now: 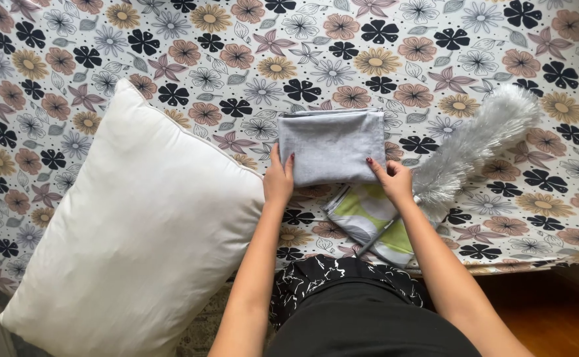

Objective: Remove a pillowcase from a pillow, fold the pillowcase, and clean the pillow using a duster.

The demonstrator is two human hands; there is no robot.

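Here, the whole surface is covered by a floral bedsheet [434,39], printed with black, peach and yellow flowers on white, which is spread flat and reaches the near edge; upon it, at the left, a large white pillow [137,231] is laid at a slant, one corner pointing up the bed and its near end hanging past the edge, apparently set aside so that the middle is left free. To the right, a fluffy grey-white duster [481,142] is laid diagonally, its slim handle running down across a folded green-and-white patterned cloth [368,218] that lies just beside the near edge; both seem to have been put within easy reach. In the middle, a folded grey cloth [332,145] is seen lying flat as a neat rectangle, partly overlapping the patterned cloth's far corner. It is pinched at its two near corners: the left hand [279,182] is closed lightly on the left corner, thumb on top; the right hand [394,178] is closed on the right corner in the same way, so that the fold is kept square.
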